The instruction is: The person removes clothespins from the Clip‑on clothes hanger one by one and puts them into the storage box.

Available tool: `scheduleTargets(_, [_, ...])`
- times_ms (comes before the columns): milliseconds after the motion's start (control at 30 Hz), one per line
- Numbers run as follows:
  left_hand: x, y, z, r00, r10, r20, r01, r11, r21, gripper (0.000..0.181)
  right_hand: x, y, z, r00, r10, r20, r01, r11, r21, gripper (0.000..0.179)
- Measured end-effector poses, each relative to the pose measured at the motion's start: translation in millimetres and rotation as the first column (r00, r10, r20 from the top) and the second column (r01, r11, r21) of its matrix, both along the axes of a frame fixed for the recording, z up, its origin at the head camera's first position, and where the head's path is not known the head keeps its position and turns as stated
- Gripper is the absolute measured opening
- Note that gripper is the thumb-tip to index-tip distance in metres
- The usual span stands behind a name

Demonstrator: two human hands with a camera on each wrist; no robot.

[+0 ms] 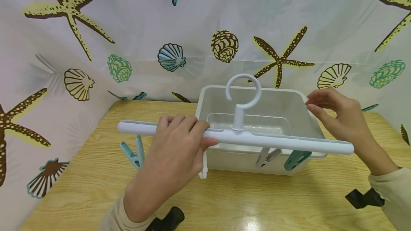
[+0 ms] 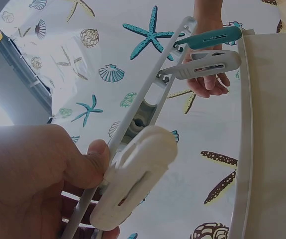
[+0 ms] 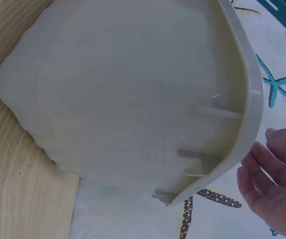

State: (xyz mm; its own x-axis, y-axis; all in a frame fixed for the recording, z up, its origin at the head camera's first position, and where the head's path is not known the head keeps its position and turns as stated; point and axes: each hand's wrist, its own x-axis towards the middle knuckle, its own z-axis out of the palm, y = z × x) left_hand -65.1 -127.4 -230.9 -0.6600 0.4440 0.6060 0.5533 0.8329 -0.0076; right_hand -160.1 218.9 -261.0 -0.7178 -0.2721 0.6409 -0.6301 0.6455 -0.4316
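Note:
My left hand grips the bar of a white clip hanger left of its hook, fingers over the top and thumb beneath. The hanger is held level across the front of a white plastic bin. Clothespins hang from it: a light teal one at the left end, a white one beside my left hand, then a grey one and a dark teal one towards the right. My right hand, fingers loosely bent and holding nothing, is right at the bin's right rim.
The bin stands on a light wooden table, near its back edge. Behind and beside the table hangs a white curtain with starfish and shell prints. Black straps show at both wrists.

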Motion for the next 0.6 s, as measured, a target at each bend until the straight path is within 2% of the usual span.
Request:
scheduleTargets(233, [0.4,-0.4,0.5,1.0,0.009,0.012,-0.009,1.0,-0.001,0.02,5.6,7,-2.9,1.0,-0.022,-0.008,0.022,1.0,0.005,0.021])
scheduleTargets(600, [-0.1,0.2,-0.2,1.0,0.002,-0.009,-0.002,1.0,0.007,0.019,17.1,23,-14.5,0.999,-0.046,0.013,0.046,0.999,-0.012,0.021])
